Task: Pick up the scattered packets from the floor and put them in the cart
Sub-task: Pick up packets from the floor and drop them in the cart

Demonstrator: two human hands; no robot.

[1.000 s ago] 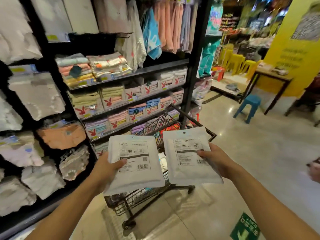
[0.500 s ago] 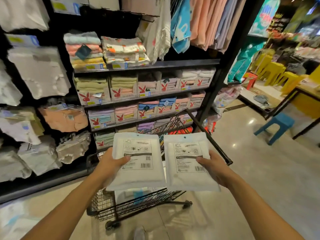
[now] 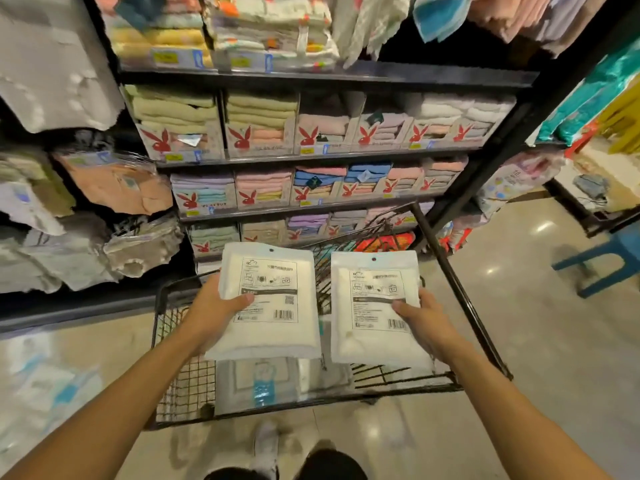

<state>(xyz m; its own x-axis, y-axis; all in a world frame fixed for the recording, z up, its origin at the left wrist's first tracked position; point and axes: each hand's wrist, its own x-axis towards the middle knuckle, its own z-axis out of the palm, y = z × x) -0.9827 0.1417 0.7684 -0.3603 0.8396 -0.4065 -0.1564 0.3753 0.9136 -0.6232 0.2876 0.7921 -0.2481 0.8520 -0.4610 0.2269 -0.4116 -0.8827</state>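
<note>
As we look down from the head view, our left hand (image 3: 211,313) grips one white packet (image 3: 273,299) by its left edge, thumb across the label, and our right hand (image 3: 426,323) pinches a second packet (image 3: 374,306) by its right edge. Both are held just above the wire cart (image 3: 187,386), where another packet (image 3: 259,382) lies.

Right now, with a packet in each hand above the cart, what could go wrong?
1. The left hand and right hand each hold only a side edge of the left packet and right packet, thumb on top; a packet could slip early.
2. Both hang close to the cart's near rim; dropped here, one might catch it and fall outside.
3. Blurred packets on the floor lie left of the shoe; a step there may slide.
</note>
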